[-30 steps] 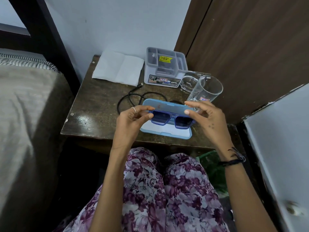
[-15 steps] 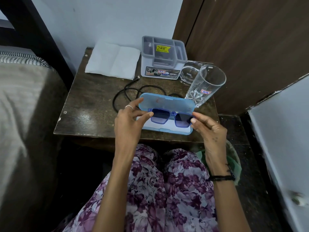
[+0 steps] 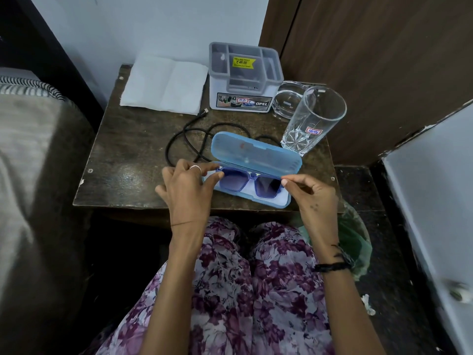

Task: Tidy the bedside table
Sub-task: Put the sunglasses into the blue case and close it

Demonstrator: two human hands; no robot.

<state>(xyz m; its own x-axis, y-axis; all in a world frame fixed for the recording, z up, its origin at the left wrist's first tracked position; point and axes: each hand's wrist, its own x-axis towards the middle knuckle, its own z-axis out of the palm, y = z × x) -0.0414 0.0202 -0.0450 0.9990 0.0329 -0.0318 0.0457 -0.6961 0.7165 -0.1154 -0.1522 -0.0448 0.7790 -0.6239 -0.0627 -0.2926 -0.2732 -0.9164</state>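
Sunglasses (image 3: 249,181): blue, lying in the open blue glasses case (image 3: 256,155) at the worktop's (image 3: 133,155) front edge.
Left hand (image 3: 188,190): fingers curled, pinching the sunglasses' left end.
Right hand (image 3: 311,196): fingertips pinching their right end.
Behind: black cable (image 3: 184,139), tall glass (image 3: 313,121), grey organiser (image 3: 244,75), white napkin (image 3: 163,84).

Dim, soft indoor light, faint sheen on the table (image 3: 122,172), wide-angle bending at edges, dark lower-left corner.

bare tabletop (image 3: 133,160) lies open left of the cable (image 3: 179,139); the glass (image 3: 313,121) and organizer (image 3: 244,78) crowd the back right.
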